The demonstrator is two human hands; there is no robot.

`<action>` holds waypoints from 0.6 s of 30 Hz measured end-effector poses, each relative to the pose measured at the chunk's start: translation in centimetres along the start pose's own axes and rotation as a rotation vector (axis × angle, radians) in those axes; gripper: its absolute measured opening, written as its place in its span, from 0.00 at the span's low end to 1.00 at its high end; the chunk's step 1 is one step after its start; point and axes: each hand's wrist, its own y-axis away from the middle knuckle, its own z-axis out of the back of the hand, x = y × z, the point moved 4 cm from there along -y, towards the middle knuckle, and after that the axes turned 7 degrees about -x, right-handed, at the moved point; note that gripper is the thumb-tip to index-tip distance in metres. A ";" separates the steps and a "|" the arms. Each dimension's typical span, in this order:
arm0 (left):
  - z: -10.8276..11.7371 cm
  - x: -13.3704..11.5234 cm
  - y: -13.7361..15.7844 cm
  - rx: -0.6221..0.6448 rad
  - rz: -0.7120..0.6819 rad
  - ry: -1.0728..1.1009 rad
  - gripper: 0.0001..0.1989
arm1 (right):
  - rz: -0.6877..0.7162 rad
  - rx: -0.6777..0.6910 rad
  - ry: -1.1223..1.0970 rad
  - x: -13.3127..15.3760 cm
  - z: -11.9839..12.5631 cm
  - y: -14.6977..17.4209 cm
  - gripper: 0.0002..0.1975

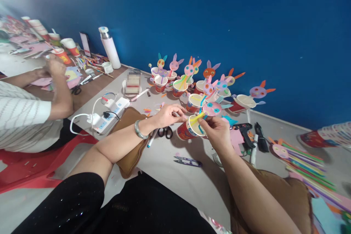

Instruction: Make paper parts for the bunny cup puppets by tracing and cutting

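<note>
A red paper cup (186,131) stands tilted on the table before me, with a pink paper rabbit head (212,109) above its rim. A yellow stem (197,117) runs from inside the cup towards the head, and blue strips show beside it. My right hand (218,131) pinches the yellow stem at the cup's mouth, thumb in front, other fingers partly hidden. At the left rim, the fingertips of my left hand (170,114) are drawn together; what lies between them is too small to make out. Black-handled scissors (165,132) and purple thread snips (188,161) lie close by.
Several finished rabbit cups (180,88) stand along the blue wall. To the left are a power strip (113,115), a brown cushion (131,153) and a co-worker's arm (60,87). A glue gun (244,133) and colored pipe cleaners (309,168) lie at right.
</note>
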 end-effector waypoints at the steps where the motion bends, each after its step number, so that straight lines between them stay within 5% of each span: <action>1: 0.0 0.0 0.0 0.000 -0.001 -0.004 0.25 | 0.003 -0.001 0.002 0.0 0.0 0.0 0.19; 18: 0.0 0.2 0.0 0.009 0.024 -0.026 0.17 | 0.032 0.021 0.019 -0.5 0.0 -0.3 0.17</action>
